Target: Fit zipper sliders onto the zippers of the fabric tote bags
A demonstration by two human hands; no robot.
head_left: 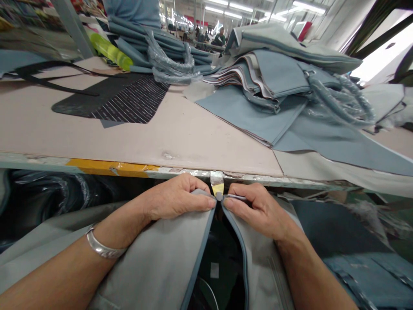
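At the lower centre of the frame, both hands are pinching a grey bag (161, 262) at its zipper end. The left hand (176, 198) is gripping the left panel; the right hand (258, 211) is closing on the zipper pull (220, 196) between them, the opening running toward the person.

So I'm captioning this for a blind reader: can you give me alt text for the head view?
Two bare hands pinch the top end of an open grey bag at its zipper, left hand and right hand on either side, just below a worktable edge. On the table lie stacked grey bag panels, plastic-wrapped handles and a dark striped piece.
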